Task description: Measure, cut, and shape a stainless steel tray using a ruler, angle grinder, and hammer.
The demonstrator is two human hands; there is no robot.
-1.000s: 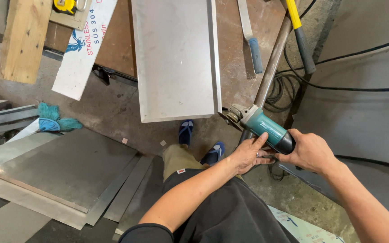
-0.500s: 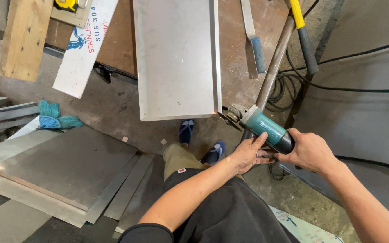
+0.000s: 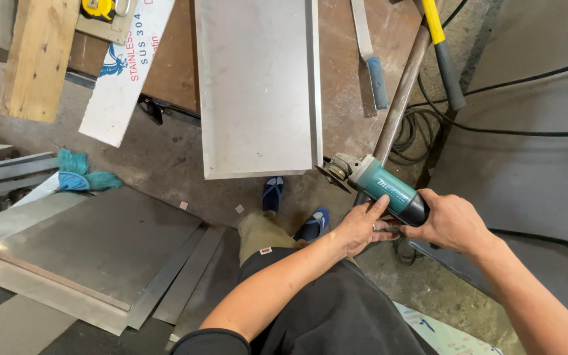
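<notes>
A rusty brown steel surface (image 3: 350,98) fills the top of the view, lit evenly. Below it lies a stained grey concrete floor (image 3: 152,164). Flat metal sheets (image 3: 93,256) are stacked on the floor at left; black cables (image 3: 422,131) coil beside the surface at right. A wooden plank (image 3: 37,56) rests top left.

teal angle grinder (image 3: 379,186), gripped by right hand (image 3: 451,222), steadied by left hand (image 3: 361,227); disc at corner of folded steel sheet (image 3: 258,85) on workbench (image 3: 343,79).
</notes>
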